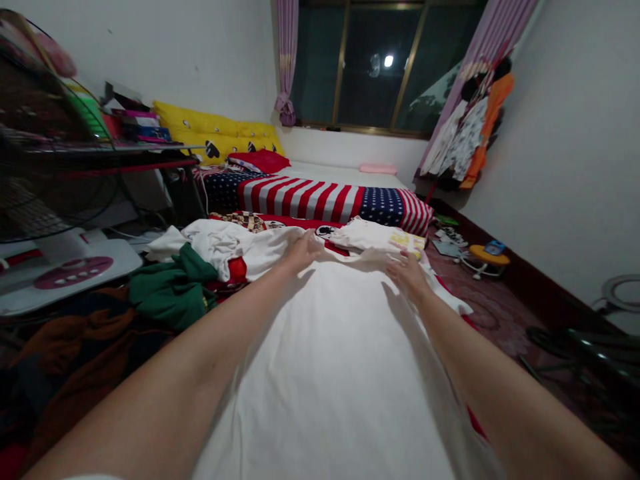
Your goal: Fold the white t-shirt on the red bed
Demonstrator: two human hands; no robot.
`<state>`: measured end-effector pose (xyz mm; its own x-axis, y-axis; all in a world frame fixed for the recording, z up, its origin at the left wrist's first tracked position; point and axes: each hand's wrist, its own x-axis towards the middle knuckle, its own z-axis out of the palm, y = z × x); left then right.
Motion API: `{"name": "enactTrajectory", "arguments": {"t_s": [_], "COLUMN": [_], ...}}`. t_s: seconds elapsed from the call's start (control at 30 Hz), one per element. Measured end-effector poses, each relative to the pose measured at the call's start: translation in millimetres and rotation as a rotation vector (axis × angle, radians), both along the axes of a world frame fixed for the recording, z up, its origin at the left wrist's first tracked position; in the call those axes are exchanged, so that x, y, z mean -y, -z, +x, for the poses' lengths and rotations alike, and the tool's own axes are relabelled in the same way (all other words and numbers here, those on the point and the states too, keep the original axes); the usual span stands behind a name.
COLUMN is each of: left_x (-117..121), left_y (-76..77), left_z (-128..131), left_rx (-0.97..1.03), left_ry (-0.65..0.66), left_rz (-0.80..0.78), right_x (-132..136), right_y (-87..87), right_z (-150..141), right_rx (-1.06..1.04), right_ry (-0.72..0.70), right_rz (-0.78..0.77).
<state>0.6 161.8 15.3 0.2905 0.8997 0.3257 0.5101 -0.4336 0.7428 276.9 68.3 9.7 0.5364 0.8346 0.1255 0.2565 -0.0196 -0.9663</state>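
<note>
A large white garment (345, 360) lies spread out in front of me, running from the bottom of the view up to my hands. At its far left corner my left hand (303, 253) is closed on the edge of the cloth. My right hand (409, 273) pinches the far right corner, its fingertips partly hidden by fabric. Between the two hands the far edge is lifted a little and wavy. Just beyond it lies a folded white garment (367, 233) with a yellow print. Left of my left hand are a crumpled white garment (215, 243) and a green garment (173, 287).
A bed (320, 200) with a stars-and-stripes cover stands behind, below the window. An electric fan (75, 260) and a cluttered desk (150, 157) are at the left. On the right floor stands a small stool (487, 257); clothes (467, 133) hang by the curtain.
</note>
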Motion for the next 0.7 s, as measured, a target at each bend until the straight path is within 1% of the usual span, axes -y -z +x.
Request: {"name": "enactTrajectory", "arguments": {"t_s": [0.07, 0.1, 0.2, 0.3, 0.37, 0.4, 0.47, 0.57, 0.63, 0.7], "left_x": [10.3, 17.2, 45.1, 82.9, 110.0, 122.8, 145.4, 168.7, 178.7, 185.9], "left_y": [9.2, 14.0, 23.1, 19.6, 13.0, 9.9, 5.8, 4.4, 3.7, 2.1], "left_z": [-6.5, -13.3, -47.8, -94.7, -123.5, -135.4, -152.5, -161.8, -159.9, -155.3], "left_rx": [-0.055, -0.074, -0.117, -0.24, -0.393, -0.462, -0.561, -0.682, -0.771, -0.844], "left_ry": [0.106, 0.136, 0.154, 0.137, 0.078, 0.039, -0.017, -0.059, -0.092, -0.13], "left_rz": [0.018, 0.017, 0.008, 0.072, 0.125, 0.125, 0.051, -0.038, -0.05, -0.084], "right_x": [11.7, 20.9, 63.2, 119.4, 155.0, 170.3, 194.5, 216.2, 224.3, 229.9], "right_y": [9.2, 14.1, 25.7, 28.9, 28.0, 27.3, 26.3, 24.5, 22.3, 20.0], "right_z": [1.1, 1.9, 5.9, 15.3, 26.2, 32.6, 45.1, 56.2, 54.8, 46.1], "right_rx": [0.065, 0.117, 0.293, 0.416, 0.535, 0.614, 0.751, 0.824, 0.815, 0.807], "right_ry": [-0.035, -0.063, -0.189, -0.267, -0.246, -0.223, -0.156, -0.056, -0.068, -0.138], "right_rz": [0.005, 0.016, 0.044, -0.008, -0.049, -0.065, -0.103, -0.258, -0.396, -0.483]}}
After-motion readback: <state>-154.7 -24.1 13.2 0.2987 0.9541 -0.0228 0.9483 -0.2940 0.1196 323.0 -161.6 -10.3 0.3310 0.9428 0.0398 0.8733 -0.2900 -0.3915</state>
